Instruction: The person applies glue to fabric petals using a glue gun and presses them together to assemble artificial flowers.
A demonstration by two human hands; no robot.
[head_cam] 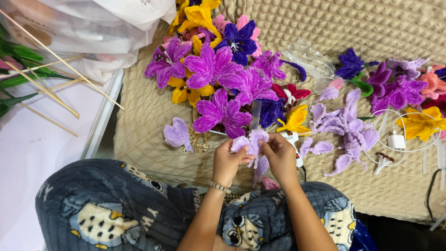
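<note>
My left hand (pixel 227 161) and my right hand (pixel 280 155) meet in front of me, both pinching a small lilac fuzzy-wire flower (pixel 251 142) whose petals fan out between the fingertips. A beaded bracelet sits on my left wrist. Just beyond the hands lies a heap of finished fuzzy-wire flowers (pixel 218 76) in purple, yellow, pink and dark blue. A single lilac petal (pixel 178 135) rests to the left of my left hand. More loose lilac petals (pixel 341 128) lie to the right. A white glue gun (pixel 293 141) lies partly hidden behind my right hand.
Everything lies on a beige textured blanket (pixel 371 28). A white charger with cable (pixel 396 141) sits at the right, near more purple, orange and yellow flowers (pixel 409 97). Thin wooden sticks (pixel 51 88) and green leaves lie on the pale surface at left, beside white plastic bags (pixel 93 28).
</note>
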